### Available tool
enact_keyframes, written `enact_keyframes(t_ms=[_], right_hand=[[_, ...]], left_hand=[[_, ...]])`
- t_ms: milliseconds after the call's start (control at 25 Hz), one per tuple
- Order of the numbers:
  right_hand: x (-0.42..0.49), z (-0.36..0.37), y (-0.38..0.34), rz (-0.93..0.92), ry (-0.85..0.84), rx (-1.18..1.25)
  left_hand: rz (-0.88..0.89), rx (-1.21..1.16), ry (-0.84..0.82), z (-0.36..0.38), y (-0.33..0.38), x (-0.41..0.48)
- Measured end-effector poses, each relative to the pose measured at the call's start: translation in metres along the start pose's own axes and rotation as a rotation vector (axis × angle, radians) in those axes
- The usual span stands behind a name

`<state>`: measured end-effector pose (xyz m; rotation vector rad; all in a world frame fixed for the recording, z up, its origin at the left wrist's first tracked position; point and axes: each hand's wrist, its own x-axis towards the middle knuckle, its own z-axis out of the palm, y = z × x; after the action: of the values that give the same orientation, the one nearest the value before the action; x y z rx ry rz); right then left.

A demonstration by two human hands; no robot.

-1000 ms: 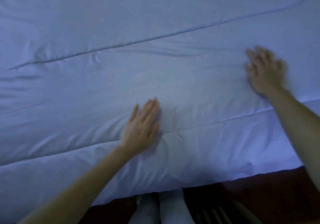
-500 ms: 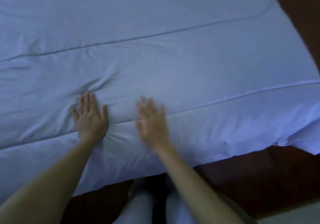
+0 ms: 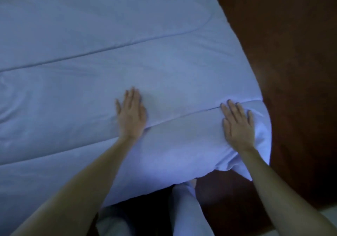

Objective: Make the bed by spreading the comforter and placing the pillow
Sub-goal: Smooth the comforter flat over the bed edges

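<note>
A pale blue quilted comforter (image 3: 109, 53) lies spread over the bed and fills most of the view, with stitched seams running across it. My left hand (image 3: 131, 114) rests flat, palm down, on the comforter near its front edge. My right hand (image 3: 238, 124) presses flat, fingers apart, on the comforter's near right corner, which bunches and hangs over the bed's edge. Neither hand holds anything. No pillow is in view.
Dark reddish-brown floor (image 3: 295, 71) runs along the right side of the bed and in front of it. My legs in light trousers (image 3: 187, 210) stand against the bed's front edge. A lighter floor strip (image 3: 328, 215) shows at the bottom right.
The view has swung toward the bed's right corner. My right hand moved right to the corner and my left hand also shifted right along the front edge; both stay flat on the comforter.
</note>
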<state>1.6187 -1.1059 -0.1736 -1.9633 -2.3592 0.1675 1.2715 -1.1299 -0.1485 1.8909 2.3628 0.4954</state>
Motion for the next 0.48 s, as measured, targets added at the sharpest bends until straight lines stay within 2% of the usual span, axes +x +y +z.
enact_keyframes(t_ms=[120, 200, 240, 320, 400, 480], right_hand=[[0.031, -0.019, 0.069, 0.411, -0.067, 0.191], [0.054, -0.03, 0.08, 0.625, -0.068, 0.317], [0.067, -0.035, 0.07, 0.602, -0.031, 0.316], [0.097, -0.043, 0.024, 0.38, 0.029, 0.329], [0.119, -0.047, -0.047, 0.091, -0.001, 0.399], [0.122, -0.04, -0.12, -0.33, -0.09, 0.388]], left_hand=[[0.372, 0.036, -0.196, 0.027, 0.101, 0.014], [0.443, 0.121, -0.311, 0.034, 0.114, 0.02], [0.393, 0.16, -0.31, 0.034, 0.105, 0.023], [0.138, 0.189, -0.263, 0.028, 0.069, 0.025], [-0.175, 0.194, -0.215, 0.013, 0.023, 0.022], [-0.432, 0.178, -0.23, -0.005, -0.015, 0.017]])
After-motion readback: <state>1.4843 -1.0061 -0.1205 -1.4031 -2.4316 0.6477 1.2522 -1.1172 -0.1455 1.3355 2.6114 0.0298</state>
